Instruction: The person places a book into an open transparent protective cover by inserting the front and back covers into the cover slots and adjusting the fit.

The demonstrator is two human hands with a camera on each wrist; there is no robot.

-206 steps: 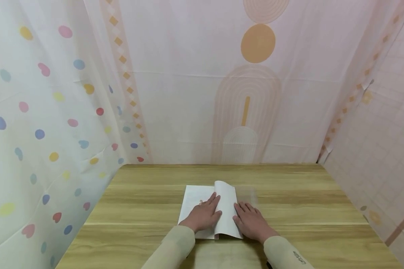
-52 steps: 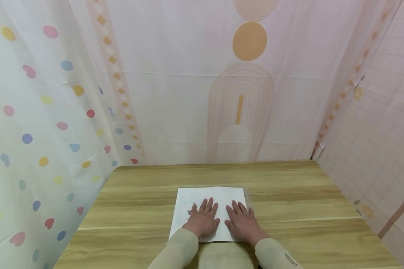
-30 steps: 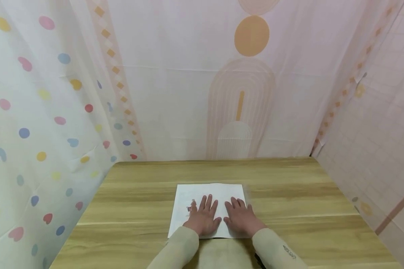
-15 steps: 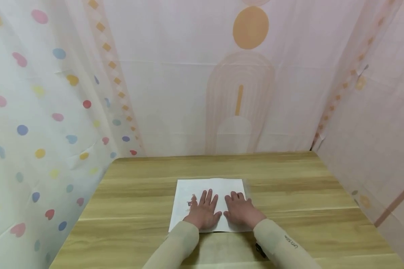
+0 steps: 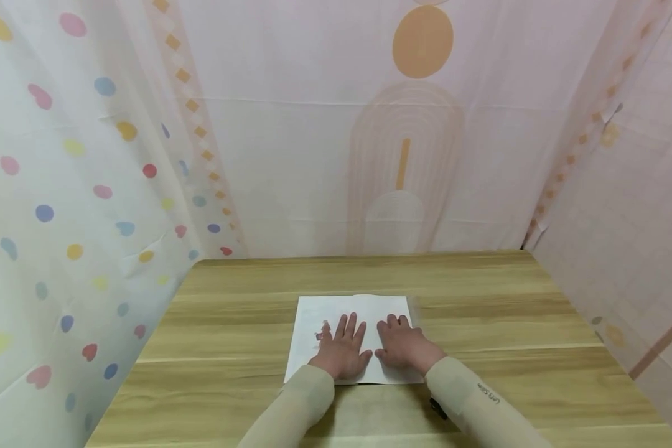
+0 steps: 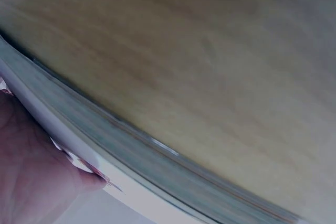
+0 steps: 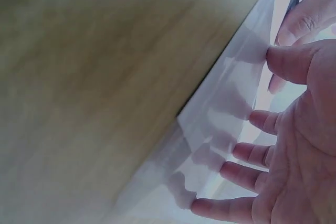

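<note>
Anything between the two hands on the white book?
Nothing but bare white cover of the closed white book between left hand and right hand, per the head view.

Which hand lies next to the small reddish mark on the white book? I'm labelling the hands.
The left hand: the reddish mark sits just beside its fingers on the book; the right hand rests on the plain side.
</note>
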